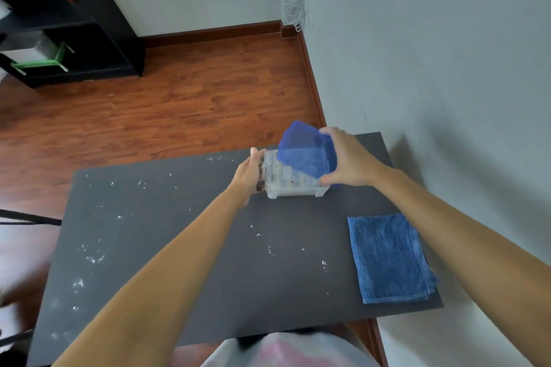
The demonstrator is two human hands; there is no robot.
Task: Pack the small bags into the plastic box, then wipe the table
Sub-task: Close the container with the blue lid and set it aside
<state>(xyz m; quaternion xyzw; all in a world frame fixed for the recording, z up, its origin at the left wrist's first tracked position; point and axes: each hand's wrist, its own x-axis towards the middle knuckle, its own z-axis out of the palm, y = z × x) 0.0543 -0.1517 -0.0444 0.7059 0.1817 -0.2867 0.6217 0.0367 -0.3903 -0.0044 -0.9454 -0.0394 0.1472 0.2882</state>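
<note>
Head: two hands (249,176) (348,158), one plastic box (286,185)

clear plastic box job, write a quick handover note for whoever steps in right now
Left hand: braces the left end of the clear plastic box at the far side of the black table.
Right hand: holds the blue translucent lid tilted over the box, not yet seated.
Done: no small bags lie loose on the table; the box seems to hold items, blurred.
Left: press the lid shut, then take the folded blue towel at the right edge and wipe off the white crumbs scattered over the table.
</note>
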